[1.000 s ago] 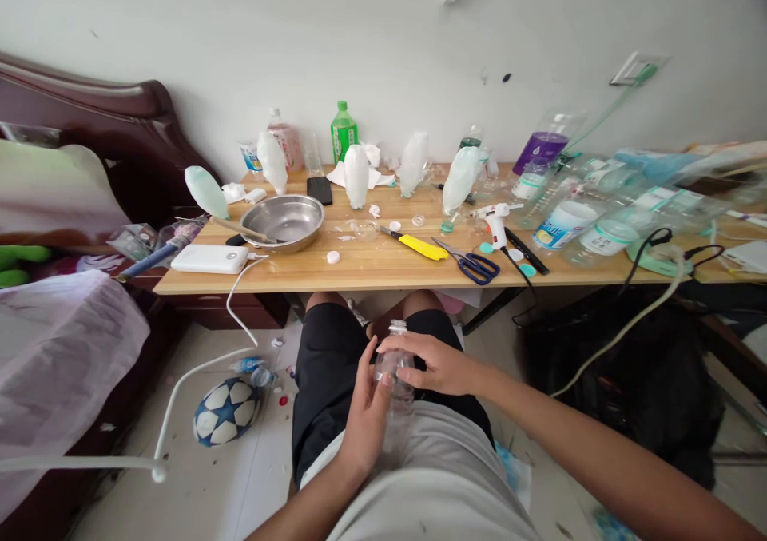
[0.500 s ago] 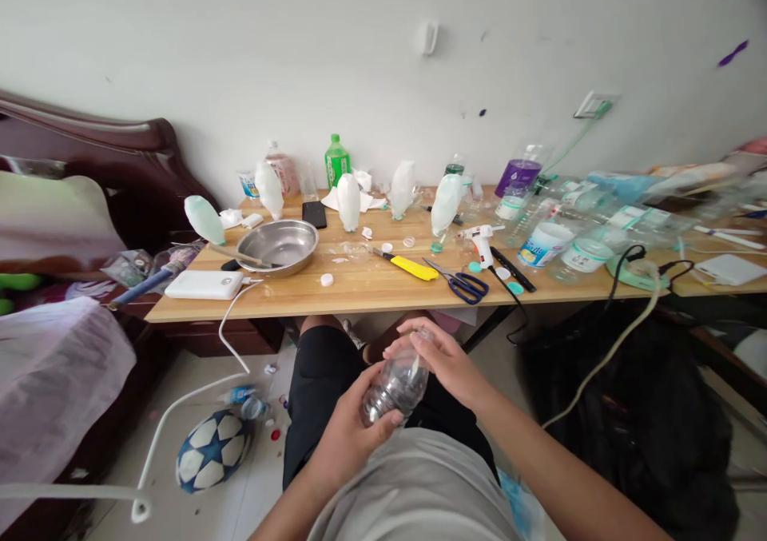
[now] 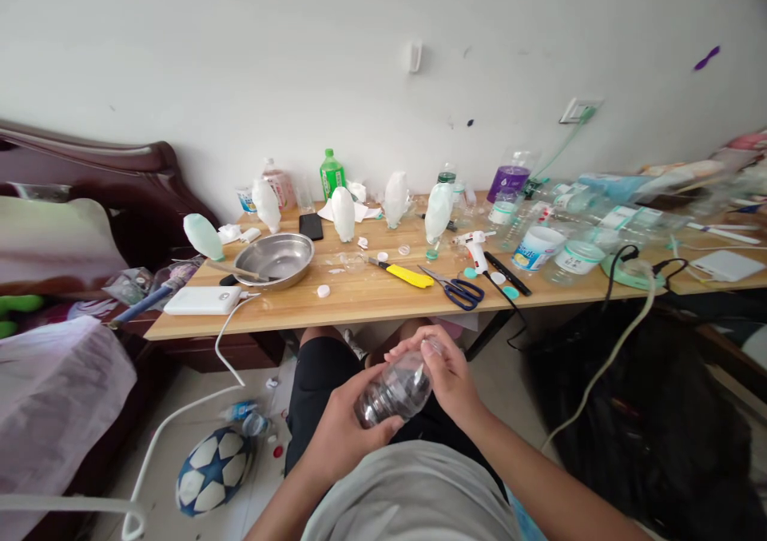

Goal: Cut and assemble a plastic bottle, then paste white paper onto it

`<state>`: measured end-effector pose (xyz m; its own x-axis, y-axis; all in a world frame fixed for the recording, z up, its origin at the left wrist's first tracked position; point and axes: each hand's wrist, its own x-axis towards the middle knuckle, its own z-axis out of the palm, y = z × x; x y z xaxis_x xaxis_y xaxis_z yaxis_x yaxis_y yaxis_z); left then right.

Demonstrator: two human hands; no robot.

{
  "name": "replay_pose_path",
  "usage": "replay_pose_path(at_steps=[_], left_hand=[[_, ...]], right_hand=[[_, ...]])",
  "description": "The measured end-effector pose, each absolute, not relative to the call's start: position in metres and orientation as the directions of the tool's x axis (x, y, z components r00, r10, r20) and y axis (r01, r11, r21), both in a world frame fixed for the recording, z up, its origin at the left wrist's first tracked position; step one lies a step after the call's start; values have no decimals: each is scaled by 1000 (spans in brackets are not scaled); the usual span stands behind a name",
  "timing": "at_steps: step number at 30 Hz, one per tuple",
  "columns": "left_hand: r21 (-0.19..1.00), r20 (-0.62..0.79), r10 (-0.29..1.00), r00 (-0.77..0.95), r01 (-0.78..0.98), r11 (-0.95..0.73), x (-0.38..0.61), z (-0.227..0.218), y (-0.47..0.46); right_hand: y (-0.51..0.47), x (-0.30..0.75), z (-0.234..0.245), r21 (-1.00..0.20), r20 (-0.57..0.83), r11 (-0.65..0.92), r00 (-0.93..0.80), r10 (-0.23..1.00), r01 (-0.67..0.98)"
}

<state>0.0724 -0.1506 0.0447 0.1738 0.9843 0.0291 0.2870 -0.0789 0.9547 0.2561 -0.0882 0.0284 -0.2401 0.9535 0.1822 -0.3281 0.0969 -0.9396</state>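
1. A clear bottle (image 3: 396, 391) is held above the lap, in front of the near edge of the table (image 3: 365, 308), by both hands.
2. Long axis slanted: run from lower left to upper right across the body. The ridged end is pointed toward the left; the smooth, narrowing end is pointed up and right, toward the table edge.
3. Ridged part gripped by the left hand (image 3: 344, 431), thumb laid along the near side. Smooth end cupped by the right hand (image 3: 451, 377), fingers curled over it; the tip is partly covered and cannot be read clearly.
4. Against the frame one second back: the neck was then aimed straight ahead at the table, bare and visible; the bottle has since been swung over to a slant, and the right hand has been shifted to its end. Against half a second back, little altered in the grip.
5. Bottle seen as transparent, label-free, ringed with ridges; bright glints noted on the smooth part, dark shorts (image 3: 316, 371) visible through the wall.
6. Scissors (image 3: 465, 294) and a yellow knife (image 3: 411, 276) noted on the table beyond.
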Motion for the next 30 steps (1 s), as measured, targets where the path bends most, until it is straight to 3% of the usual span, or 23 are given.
replay_pose_path(at_steps=[6, 13, 17, 20, 24, 27, 30], left_hand=[[996, 5, 989, 147, 90, -19, 87, 31, -154], [998, -55, 977, 208, -16, 59, 85, 30, -152], [986, -130, 966, 222, -78, 150, 90, 26, -151], [925, -206, 942, 264, -261, 276, 101, 20, -154], [746, -290, 889, 356, -498, 442, 110, 15, -158], [674, -328, 845, 421, -523, 522, 108, 12, -160], [770, -311, 872, 377, -438, 464, 104, 7, -159]], right_hand=[[-94, 254, 32, -933, 167, 118, -117, 979, -341], [-88, 265, 38, -986, 120, 83, -271, 955, -145], [-84, 266, 34, -993, 75, 52, -231, 970, -104], [-77, 265, 30, -996, 11, -14, -266, 964, -92], [-64, 266, 28, -997, -73, -80, -335, 940, -6], [-59, 268, 27, -996, -84, -71, -341, 936, 51], [-60, 270, 26, -994, -68, -40, -298, 952, 98]])
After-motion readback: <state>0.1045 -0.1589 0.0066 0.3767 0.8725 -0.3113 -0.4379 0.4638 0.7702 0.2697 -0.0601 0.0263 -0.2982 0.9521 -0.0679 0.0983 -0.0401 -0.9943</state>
